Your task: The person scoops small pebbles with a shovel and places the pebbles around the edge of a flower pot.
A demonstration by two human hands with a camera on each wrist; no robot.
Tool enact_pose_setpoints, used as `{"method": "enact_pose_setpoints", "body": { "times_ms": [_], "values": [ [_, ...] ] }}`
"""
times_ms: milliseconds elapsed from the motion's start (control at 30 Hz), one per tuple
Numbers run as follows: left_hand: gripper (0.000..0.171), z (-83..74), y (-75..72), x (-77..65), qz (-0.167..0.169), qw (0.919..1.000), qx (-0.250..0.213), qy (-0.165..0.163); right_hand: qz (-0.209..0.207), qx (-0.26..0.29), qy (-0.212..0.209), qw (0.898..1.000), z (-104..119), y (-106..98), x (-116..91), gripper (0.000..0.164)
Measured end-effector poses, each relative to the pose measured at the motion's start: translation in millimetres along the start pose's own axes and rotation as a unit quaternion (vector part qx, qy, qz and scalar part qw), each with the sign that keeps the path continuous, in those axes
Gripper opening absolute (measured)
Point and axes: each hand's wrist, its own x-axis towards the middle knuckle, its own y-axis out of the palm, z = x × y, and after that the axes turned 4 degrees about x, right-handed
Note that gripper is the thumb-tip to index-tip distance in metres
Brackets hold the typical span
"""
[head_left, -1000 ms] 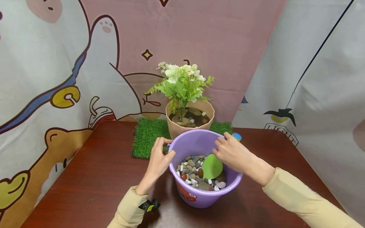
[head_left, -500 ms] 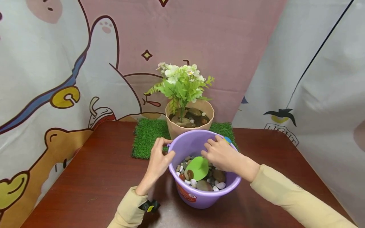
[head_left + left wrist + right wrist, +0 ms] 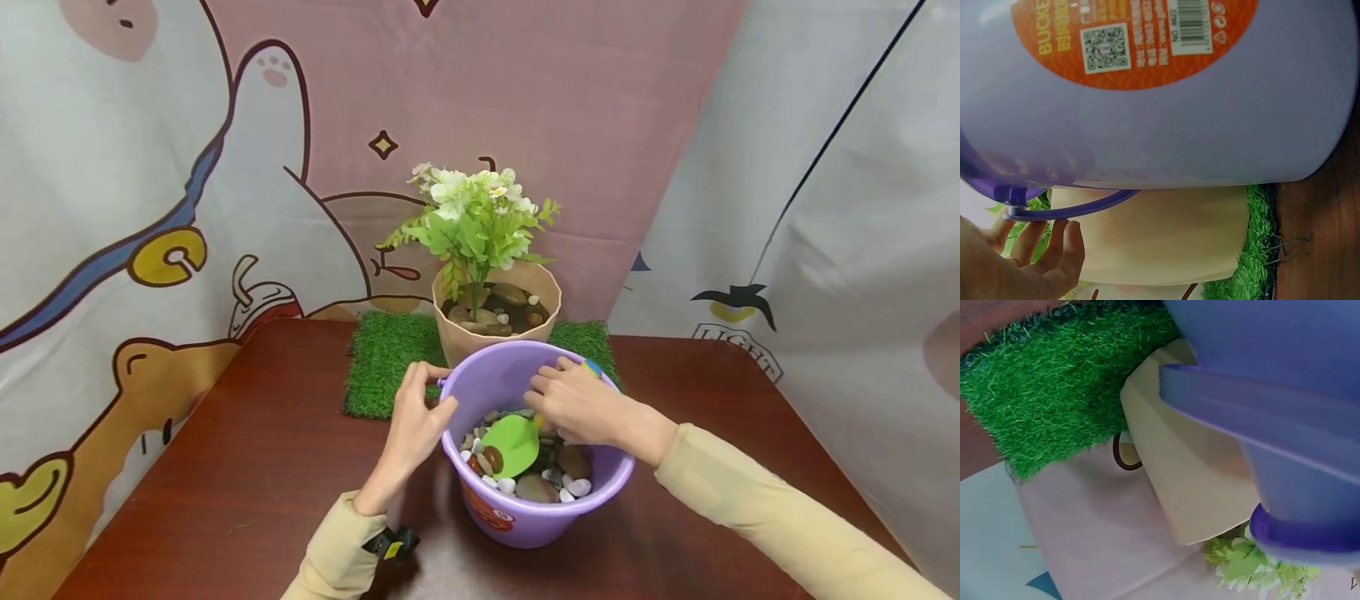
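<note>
A purple bucket (image 3: 531, 525) stands on the table, holding grey, white and brown pebbles (image 3: 536, 488). Inside it, my right hand (image 3: 581, 406) grips a toy shovel (image 3: 513, 447) with a green blade, a bit of yellow shaft and a blue handle end. The blade lies low among the pebbles, tilted left, with brown pebbles at its edge. My left hand (image 3: 414, 421) holds the bucket's left rim beside the handle hinge; in the left wrist view its curled fingers (image 3: 1069, 250) touch the purple bail handle (image 3: 1079, 209). The right wrist view shows neither right hand nor shovel.
Right behind the bucket, a beige flowerpot (image 3: 480, 343) with stones and white-flowered artificial plant (image 3: 480, 221) stands on a green turf mat (image 3: 386, 367). A printed cloth (image 3: 600, 125) hangs behind the brown table (image 3: 262, 467).
My right hand has moved left and deeper into the bucket, bringing the shovel's blade left across the pebbles and tilting it flatter. My left hand stays at the rim.
</note>
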Motion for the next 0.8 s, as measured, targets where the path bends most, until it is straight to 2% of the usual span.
{"method": "enact_pose_setpoints", "body": {
  "times_ms": [167,333,567,800],
  "values": [
    [0.03,0.3,0.3,-0.3,0.001,1.0,0.006,0.004,-0.004,0.03,0.001,1.0,1.3,0.1,0.5,0.029],
    [0.03,0.9,-0.6,-0.4,-0.005,0.9999,0.007,0.006,-0.001,0.042,0.006,0.999,1.5,-0.4,1.0,0.029],
    [0.03,0.8,-1.3,-0.3,-0.004,0.9999,0.006,0.011,-0.021,0.055,0.013,0.998,-1.5,-0.5,-0.5,0.029],
    [0.03,0.4,-1.8,-0.6,-0.005,0.9998,0.011,0.015,-0.022,0.087,0.017,0.996,-4.3,-2.5,-1.6,0.028]
  ]
}}
